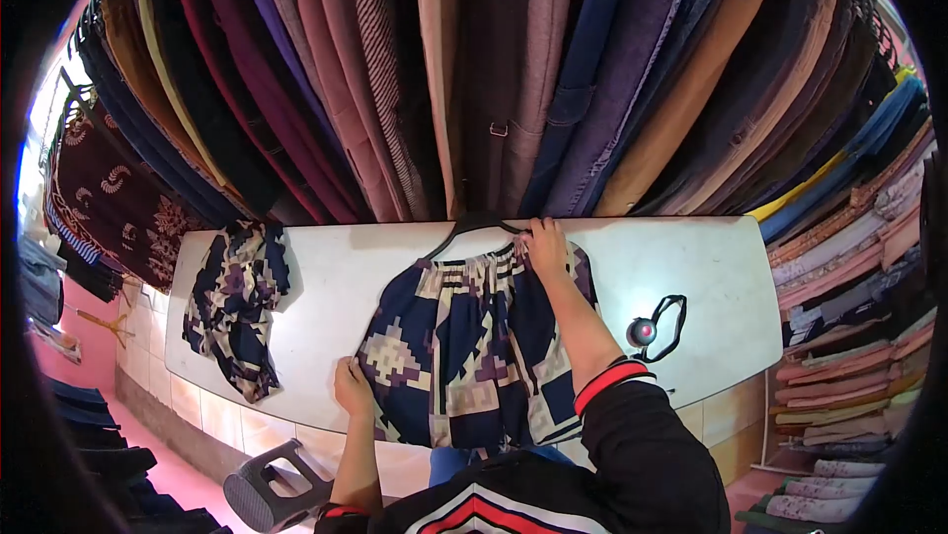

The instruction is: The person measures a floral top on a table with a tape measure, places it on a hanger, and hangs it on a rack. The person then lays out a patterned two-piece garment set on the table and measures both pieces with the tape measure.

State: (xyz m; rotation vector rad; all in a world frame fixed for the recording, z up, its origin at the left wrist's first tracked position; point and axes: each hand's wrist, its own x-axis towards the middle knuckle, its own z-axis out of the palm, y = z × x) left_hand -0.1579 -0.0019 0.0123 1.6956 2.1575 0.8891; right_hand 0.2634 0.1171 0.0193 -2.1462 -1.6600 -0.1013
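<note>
Dark navy, beige and purple pixel-patterned shorts (464, 356) with a gathered waist lie spread on the white table, their legs towards me. At the waistband a black hanger (476, 223) shows, its hook end against the hanging clothes. My left hand (354, 388) is closed on the lower left side edge of the shorts. On the right end of the waistband and hanger, my right hand (546, 246) is closed, fingers pinching the fabric there. A crumpled garment (239, 302) of the same pattern lies to the left, apart from both hands.
The white table (326, 267) stands below a packed rail of hanging trousers (395, 80). A round black device with a strap (644, 330) lies at its right. Folded clothes (839, 366) fill shelves on the right. A grey stool (281, 485) stands at lower left.
</note>
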